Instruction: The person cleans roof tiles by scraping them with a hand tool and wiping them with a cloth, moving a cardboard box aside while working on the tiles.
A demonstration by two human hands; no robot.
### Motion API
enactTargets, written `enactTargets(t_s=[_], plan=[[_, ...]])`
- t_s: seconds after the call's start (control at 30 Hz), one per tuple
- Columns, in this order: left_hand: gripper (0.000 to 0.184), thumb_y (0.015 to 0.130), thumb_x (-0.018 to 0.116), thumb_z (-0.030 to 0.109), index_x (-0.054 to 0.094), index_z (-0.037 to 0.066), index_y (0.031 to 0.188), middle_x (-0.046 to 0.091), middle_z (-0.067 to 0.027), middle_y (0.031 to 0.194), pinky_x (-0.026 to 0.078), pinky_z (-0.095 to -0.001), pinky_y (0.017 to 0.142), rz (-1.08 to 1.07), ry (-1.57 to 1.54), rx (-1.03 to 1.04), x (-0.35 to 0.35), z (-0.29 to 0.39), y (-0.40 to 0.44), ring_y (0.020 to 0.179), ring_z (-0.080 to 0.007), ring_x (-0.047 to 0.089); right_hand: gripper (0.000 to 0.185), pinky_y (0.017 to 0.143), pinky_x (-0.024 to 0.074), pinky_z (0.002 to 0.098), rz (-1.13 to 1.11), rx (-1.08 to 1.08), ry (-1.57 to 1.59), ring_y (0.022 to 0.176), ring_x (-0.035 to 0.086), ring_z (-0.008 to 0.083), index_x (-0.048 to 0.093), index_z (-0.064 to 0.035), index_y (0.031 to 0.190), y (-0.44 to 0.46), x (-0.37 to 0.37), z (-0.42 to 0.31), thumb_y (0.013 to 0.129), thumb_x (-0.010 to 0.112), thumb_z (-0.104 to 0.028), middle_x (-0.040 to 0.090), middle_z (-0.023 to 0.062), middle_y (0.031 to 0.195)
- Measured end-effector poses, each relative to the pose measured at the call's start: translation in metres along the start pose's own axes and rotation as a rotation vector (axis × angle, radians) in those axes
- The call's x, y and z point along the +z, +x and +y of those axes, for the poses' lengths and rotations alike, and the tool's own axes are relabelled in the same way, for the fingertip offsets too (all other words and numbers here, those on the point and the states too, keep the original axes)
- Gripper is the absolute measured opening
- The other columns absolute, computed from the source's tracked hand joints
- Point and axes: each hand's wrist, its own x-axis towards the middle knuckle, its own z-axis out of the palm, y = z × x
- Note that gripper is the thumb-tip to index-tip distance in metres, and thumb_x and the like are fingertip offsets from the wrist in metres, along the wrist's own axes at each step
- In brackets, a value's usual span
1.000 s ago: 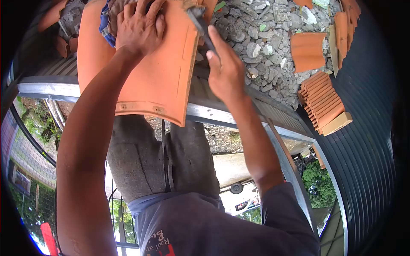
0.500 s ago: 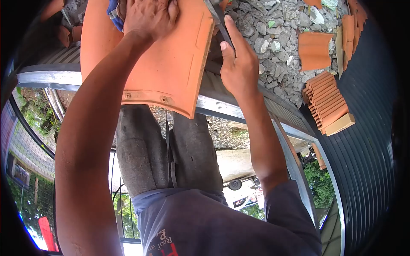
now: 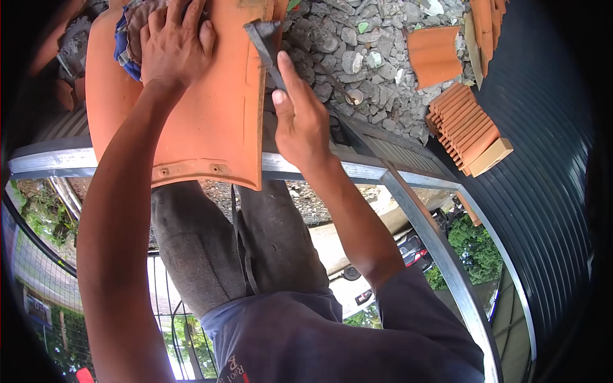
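Observation:
A curved orange clay roof tile (image 3: 211,121) lies in front of me, its lower end above my knees. My left hand (image 3: 175,54) rests on its upper face with fingers spread. Partly beneath that hand is a crumpled blue and brown rag (image 3: 126,54). In my right hand (image 3: 303,124) is a dark metal tool (image 3: 263,39) with a wedge-shaped end, its exact kind unclear. That end overlaps the tile's right edge; whether it touches is hard to tell. My right fingers wrap the tool's handle, which is mostly hidden.
Grey rubble (image 3: 357,64) spreads beyond the tile, with another orange tile (image 3: 435,56) on it. A stack of tiles (image 3: 463,127) stands on dark corrugated roofing (image 3: 536,159). A metal beam (image 3: 57,161) crosses beneath the tile, with the ground far below.
The whole view has shifted, so things appear farther left and lower. My right hand and the tool have come nearer to me along the tile's right edge. My left hand stays on the tile.

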Motion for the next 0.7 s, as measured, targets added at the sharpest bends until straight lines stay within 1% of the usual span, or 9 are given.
enactTargets(t_s=[0.07, 0.13, 0.2, 0.27, 0.37, 0.47, 0.53, 0.67, 0.7], plan=[[0.049, 0.099, 0.053, 0.035, 0.056, 0.026, 0.147, 0.057, -0.0035, 0.144, 0.044, -0.051, 0.107, 0.003, 0.009, 0.02, 0.001, -0.002, -0.001, 0.127, -0.0345, 0.054, 0.059, 0.071, 0.0551, 0.0469, 0.086, -0.069, 0.053, 0.083, 0.068, 0.0415, 0.045, -0.0095, 0.159, 0.0, 0.0, -0.001, 0.102, 0.059, -0.004, 0.068, 0.0212, 0.107], [0.048, 0.098, 0.054, 0.035, 0.057, 0.025, 0.145, 0.057, -0.0036, 0.143, 0.044, -0.0513, 0.107, 0.005, -0.023, 0.001, -0.006, 0.002, 0.002, 0.126, -0.035, 0.054, 0.058, 0.072, 0.0559, 0.0455, -0.013, 0.077, 0.04, 0.083, 0.068, 0.0422, 0.047, -0.0067, 0.157, -0.046, -0.011, -0.018, 0.101, 0.06, -0.002, 0.069, 0.0245, 0.111], [0.048, 0.098, 0.055, 0.034, 0.058, 0.024, 0.145, 0.057, -0.0035, 0.143, 0.044, -0.0516, 0.106, -0.018, -0.024, -0.006, -0.01, 0.005, 0.004, 0.126, -0.0352, 0.053, 0.059, 0.071, 0.0554, 0.044, -0.121, 0.151, 0.113, 0.081, 0.068, 0.0407, 0.048, -0.004, 0.156, -0.11, -0.016, -0.026, 0.099, 0.062, 0.0, 0.069, 0.0255, 0.107], [0.049, 0.097, 0.056, 0.034, 0.058, 0.023, 0.145, 0.056, -0.0037, 0.143, 0.043, -0.0518, 0.107, -0.027, -0.047, -0.01, -0.011, 0.003, 0.003, 0.126, -0.0354, 0.053, 0.058, 0.068, 0.0551, 0.0439, -0.209, 0.149, 0.122, 0.077, 0.068, 0.0382, 0.05, -0.0035, 0.155, -0.127, -0.028, -0.045, 0.099, 0.062, 0.001, 0.066, 0.0207, 0.094], [0.05, 0.097, 0.057, 0.034, 0.057, 0.022, 0.145, 0.056, -0.0041, 0.142, 0.043, -0.0519, 0.107, -0.074, -0.09, -0.047, -0.013, 0.003, 0.003, 0.125, -0.0357, 0.053, 0.058, 0.068, 0.0553, 0.0457, -0.182, 0.138, 0.096, 0.079, 0.068, 0.0409, 0.049, -0.0049, 0.156, -0.101, -0.025, -0.036, 0.1, 0.061, -0.001, 0.067, 0.0228, 0.099], [0.05, 0.096, 0.057, 0.033, 0.057, 0.022, 0.145, 0.056, -0.0051, 0.143, 0.043, -0.0525, 0.106, -0.073, -0.09, -0.05, -0.014, 0.006, 0.007, 0.124, -0.0361, 0.052, 0.057, 0.079, 0.0565, 0.0476, -0.009, 0.049, 0.003, 0.096, 0.07, 0.0458, 0.048, -0.009, 0.157, -0.012, -0.003, -0.01, 0.101, 0.058, -0.002, 0.068, 0.028, 0.119], [0.05, 0.096, 0.057, 0.032, 0.057, 0.022, 0.144, 0.055, -0.006, 0.143, 0.043, -0.0534, 0.105, -0.093, -0.101, -0.05, -0.016, 0.005, 0.005, 0.124, -0.0364, 0.052, 0.049, 0.092, 0.0549, 0.0461, 0.009, 0.082, 0.033, 0.11, 0.07, 0.0443, 0.049, -0.0058, 0.155, 0.038, -0.007, -0.001, 0.107, 0.055, -0.014, 0.068, 0.0282, 0.129], [0.05, 0.091, 0.059, 0.032, 0.06, 0.02, 0.14, 0.057, -0.0075, 0.138, 0.043, -0.054, 0.102, -0.114, -0.155, -0.077, -0.024, 0.009, 0.009, 0.12, -0.0391, 0.052, 0.046, 0.099, 0.0515, 0.039, 0.062, 0.182, 0.132, 0.115, 0.069, 0.0313, 0.053, -0.0009, 0.15, 0.064, -0.024, -0.006, 0.111, 0.053, -0.026, 0.067, 0.0255, 0.132], [0.047, 0.089, 0.06, 0.029, 0.062, 0.018, 0.135, 0.057, -0.0125, 0.136, 0.043, -0.0557, 0.1, -0.094, -0.169, -0.059, -0.024, 0.009, 0.008, 0.116, -0.0419, 0.053, 0.047, 0.1, 0.0507, 0.0377, 0.038, 0.199, 0.16, 0.116, 0.068, 0.0281, 0.054, -0.0005, 0.149, 0.057, -0.024, -0.003, 0.111, 0.054, -0.028, 0.068, 0.0226, 0.133]])
